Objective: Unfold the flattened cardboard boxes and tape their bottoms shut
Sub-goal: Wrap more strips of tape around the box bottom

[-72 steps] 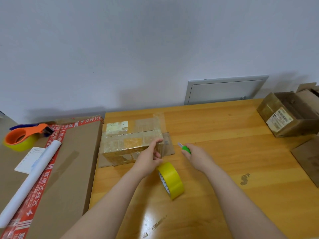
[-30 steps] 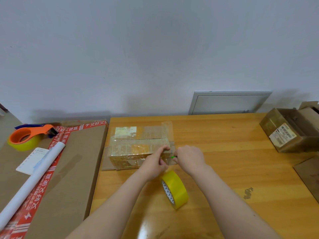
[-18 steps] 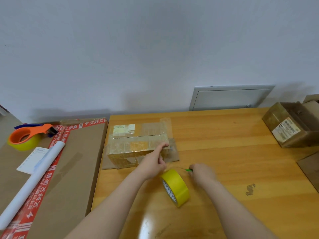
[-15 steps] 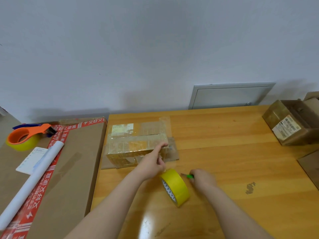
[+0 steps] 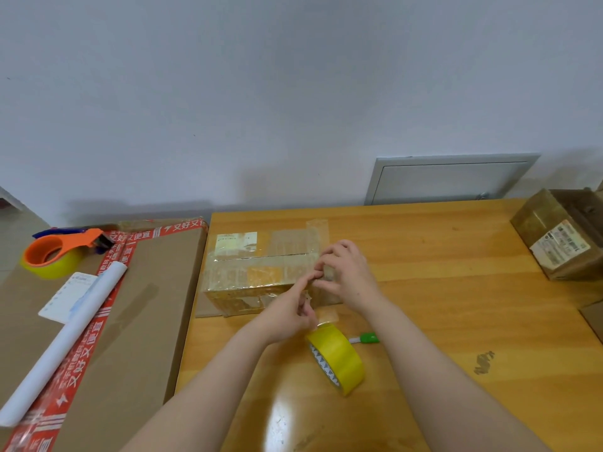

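A small cardboard box (image 5: 257,272), covered in clear tape, lies on the wooden table (image 5: 440,288) with flaps spread beneath it. Both hands meet at its right end. My left hand (image 5: 292,309) points its forefinger at that end, and its other fingers pinch a strip of clear tape (image 5: 326,316) that rises from the yellow tape roll (image 5: 336,357). My right hand (image 5: 347,272) curls its fingers and thumb over the box's right corner, pinching tape there. A green cutter (image 5: 367,338) lies on the table beside the roll.
A large flat carton (image 5: 137,305) with red printed tape lies to the left and bears an orange tape dispenser (image 5: 55,252), a white paper roll (image 5: 65,340) and a card. An open brown box (image 5: 561,236) stands at the far right.
My right hand set the green cutter down by the roll and moved up to the box's right end. My left hand stayed at the box.
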